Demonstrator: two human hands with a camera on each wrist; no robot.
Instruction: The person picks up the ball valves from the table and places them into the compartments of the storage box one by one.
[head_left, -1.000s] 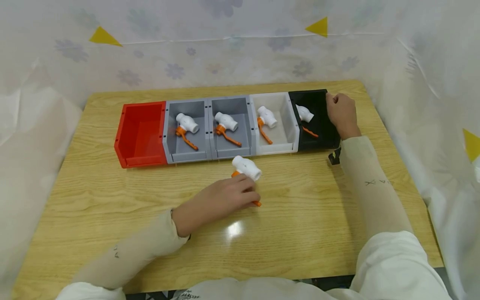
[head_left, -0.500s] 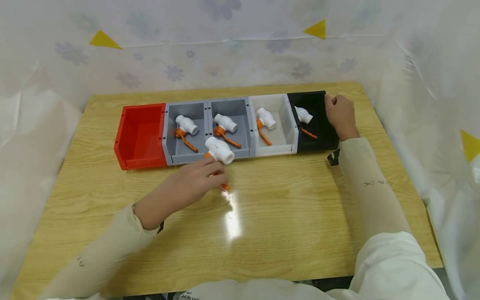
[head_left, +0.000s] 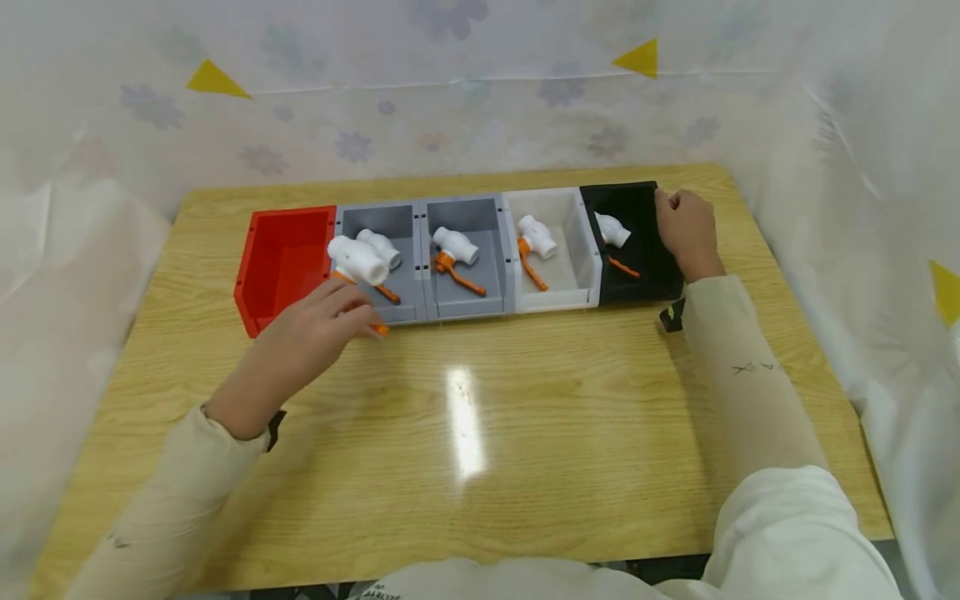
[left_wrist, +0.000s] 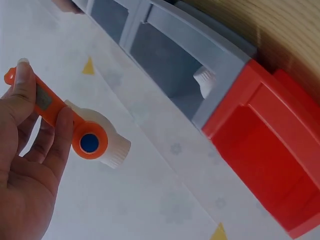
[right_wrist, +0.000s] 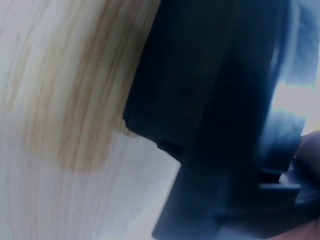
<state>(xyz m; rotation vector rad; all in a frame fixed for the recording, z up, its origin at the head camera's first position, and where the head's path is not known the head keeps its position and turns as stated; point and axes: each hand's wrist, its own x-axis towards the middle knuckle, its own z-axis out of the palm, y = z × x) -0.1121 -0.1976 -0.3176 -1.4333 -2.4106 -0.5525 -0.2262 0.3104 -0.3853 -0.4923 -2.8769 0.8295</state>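
Observation:
In the head view my left hand (head_left: 303, 337) pinches a white ball valve (head_left: 360, 260) by its orange lever. The valve is held in the air over the left grey bin (head_left: 401, 310), beside the red bin (head_left: 281, 258). The left wrist view shows thumb and fingers on the lever (left_wrist: 52, 102), with a blue cap at its pivot. My right hand (head_left: 686, 233) grips the right rim of the black bin (head_left: 652, 271); its fingertips are hidden. Close up in the right wrist view is the black bin's side (right_wrist: 210, 125).
The bins stand joined in a row. Similar valves lie in the left grey bin, the right grey bin (head_left: 468, 308), the white bin (head_left: 555, 296) and the black bin. A wooden table (head_left: 555, 433) lies beneath, with a patterned sheet (head_left: 480, 125) behind.
My left hand has carried the ball valve leftward and away from me, from before the right grey bin to over the left grey bin. The right hand stays on the black bin.

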